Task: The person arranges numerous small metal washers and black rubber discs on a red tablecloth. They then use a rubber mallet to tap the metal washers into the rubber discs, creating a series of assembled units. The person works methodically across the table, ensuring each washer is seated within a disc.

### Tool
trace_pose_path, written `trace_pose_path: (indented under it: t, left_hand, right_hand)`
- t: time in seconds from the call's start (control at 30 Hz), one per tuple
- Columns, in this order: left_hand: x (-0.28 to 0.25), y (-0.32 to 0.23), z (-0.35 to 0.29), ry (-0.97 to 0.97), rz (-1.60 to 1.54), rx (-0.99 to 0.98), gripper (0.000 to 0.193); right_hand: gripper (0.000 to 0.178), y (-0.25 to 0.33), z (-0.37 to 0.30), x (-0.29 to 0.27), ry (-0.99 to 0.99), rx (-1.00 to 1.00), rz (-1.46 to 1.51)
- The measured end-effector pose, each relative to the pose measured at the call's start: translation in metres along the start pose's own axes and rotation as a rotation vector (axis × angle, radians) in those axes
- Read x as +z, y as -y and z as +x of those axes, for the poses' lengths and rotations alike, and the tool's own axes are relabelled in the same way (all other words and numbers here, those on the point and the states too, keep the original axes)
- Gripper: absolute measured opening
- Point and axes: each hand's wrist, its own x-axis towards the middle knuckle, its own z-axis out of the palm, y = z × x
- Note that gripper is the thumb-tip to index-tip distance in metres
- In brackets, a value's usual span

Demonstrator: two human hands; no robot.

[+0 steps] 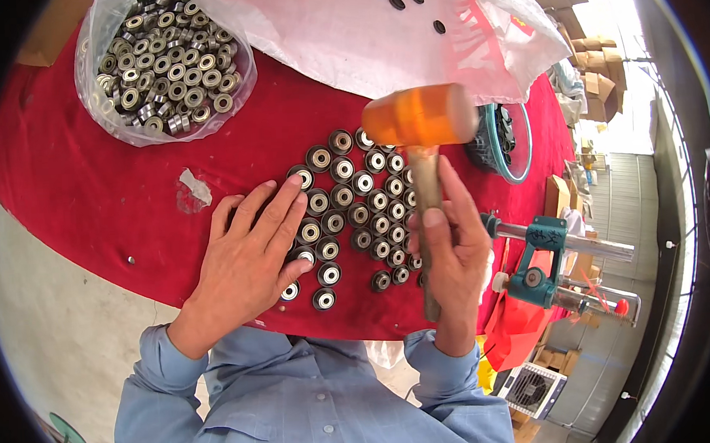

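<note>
Rows of small round black rings with metal bearings (342, 170) in their centres stand close together on the red cloth. My left hand (249, 254) lies palm down along the left edge of these rows, fingers stretched out, its fingertips touching some of the rings. In my right hand (453, 253) is a mallet with an orange head (418, 116) and a wooden handle (426, 183). Held upright over the right part of the rows, the mallet hides some rings; its head is slightly blurred at the right end.
A clear plastic bag (88, 91) full of loose bearings stands at the far left. White sheeting (323, 41) with a few black rings lies at the back. To the right are a blue-rimmed tub (528, 147) with black pieces and a green metal press (538, 273). The red-covered table (157, 222) curves around me.
</note>
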Motion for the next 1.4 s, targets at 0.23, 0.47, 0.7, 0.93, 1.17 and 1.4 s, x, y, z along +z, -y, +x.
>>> trace_pose_path:
  t: [0.23, 0.47, 0.7, 0.93, 1.17, 1.4]
  left_hand:
    - [0.001, -0.002, 0.001, -0.015, -0.020, -0.009, 0.087]
    - [0.000, 0.000, 0.001, -0.013, 0.004, -0.016, 0.086]
    - [0.003, -0.001, 0.000, -0.018, 0.031, -0.020, 0.085]
    - [0.004, -0.002, -0.001, -0.021, 0.032, -0.020, 0.084]
    - [0.002, -0.002, 0.001, -0.026, 0.051, -0.005, 0.079]
    - [0.003, 0.000, -0.001, -0.049, 0.032, -0.007, 0.077]
  right_hand:
    - [0.054, -0.005, -0.013, 0.012, 0.081, -0.290, -0.212]
    - [0.056, -0.014, -0.014, 0.012, 0.136, -0.119, -0.180]
    - [0.054, -0.016, -0.019, 0.011, 0.071, -0.262, -0.143]
    - [0.052, -0.023, -0.011, 0.003, 0.063, -0.091, -0.073]
    - [0.055, -0.023, 0.002, -0.004, -0.134, -0.170, -0.090]
    - [0.054, -0.022, 0.004, -0.008, 0.009, 0.092, 0.004]
